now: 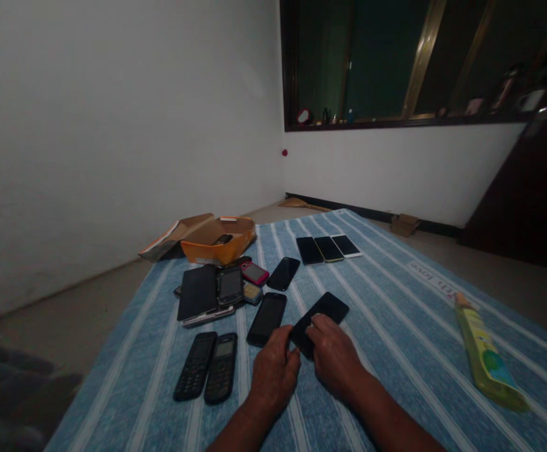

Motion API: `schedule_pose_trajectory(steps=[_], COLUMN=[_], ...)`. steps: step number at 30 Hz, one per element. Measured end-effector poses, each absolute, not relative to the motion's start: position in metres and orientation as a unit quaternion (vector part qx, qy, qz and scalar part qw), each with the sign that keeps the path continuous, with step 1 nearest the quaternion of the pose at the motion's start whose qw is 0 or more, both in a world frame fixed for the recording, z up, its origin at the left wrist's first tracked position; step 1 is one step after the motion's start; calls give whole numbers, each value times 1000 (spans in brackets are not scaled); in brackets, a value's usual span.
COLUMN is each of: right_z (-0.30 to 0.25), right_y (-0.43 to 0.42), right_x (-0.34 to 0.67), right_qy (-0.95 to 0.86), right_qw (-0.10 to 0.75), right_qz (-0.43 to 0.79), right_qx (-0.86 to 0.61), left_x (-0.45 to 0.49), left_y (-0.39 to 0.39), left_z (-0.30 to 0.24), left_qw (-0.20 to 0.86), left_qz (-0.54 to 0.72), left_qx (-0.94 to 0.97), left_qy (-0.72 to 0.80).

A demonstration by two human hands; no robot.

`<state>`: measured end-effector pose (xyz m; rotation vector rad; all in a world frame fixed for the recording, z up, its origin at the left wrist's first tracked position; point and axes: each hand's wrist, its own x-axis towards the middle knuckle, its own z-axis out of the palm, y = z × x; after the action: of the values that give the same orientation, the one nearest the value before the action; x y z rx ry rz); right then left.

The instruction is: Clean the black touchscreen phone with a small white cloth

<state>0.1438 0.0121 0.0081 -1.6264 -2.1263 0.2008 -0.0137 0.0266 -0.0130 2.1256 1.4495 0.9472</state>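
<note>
A black smartphone (327, 309) lies slantwise before me, low over the striped cloth. My right hand (332, 348) is closed on its right side with curled fingers, partly covering the screen. At the phone's near left corner, my left hand (276, 364) grips with finger and thumb; its other fingers are curled and partly hidden. Another dark smartphone (267, 319) lies just beyond my left hand, and a further black one (283, 274) rests behind that. To the left, two keypad phones, one (196, 366) and another (221, 368), lie side by side.
A pile of older phones (230, 285) lies with a dark flat tablet-like thing (197, 292). Behind stands an open orange box (219, 242) with a phone inside. Three smartphones (329, 249) lie in a row farther back. A yellow-green bottle (487, 358) lies at right on the striped cloth (405, 339).
</note>
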Motion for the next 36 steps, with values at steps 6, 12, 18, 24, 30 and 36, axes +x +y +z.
schedule_pose_trajectory(steps=[6, 12, 18, 24, 30, 36], right_z=[9, 7, 9, 10, 11, 11], right_y=[6, 8, 9, 10, 10, 10], right_x=[139, 139, 143, 149, 150, 149], right_qy=[-796, -806, -802, -790, -772, -766], right_qw=[247, 249, 254, 264, 281, 270], right_qz=[90, 96, 111, 150, 147, 142], right_qx=[-545, -529, -528, -532, -551, -566], left_x=[-13, -13, -13, -12, -12, -12], left_y=[26, 26, 26, 25, 26, 24], left_z=[-14, -13, -11, -7, -10, -4], left_qw=[197, 201, 206, 200, 193, 214], left_qz=[347, 345, 343, 349, 351, 338], left_qx=[756, 760, 762, 760, 761, 762], left_qy=[519, 513, 509, 510, 510, 509])
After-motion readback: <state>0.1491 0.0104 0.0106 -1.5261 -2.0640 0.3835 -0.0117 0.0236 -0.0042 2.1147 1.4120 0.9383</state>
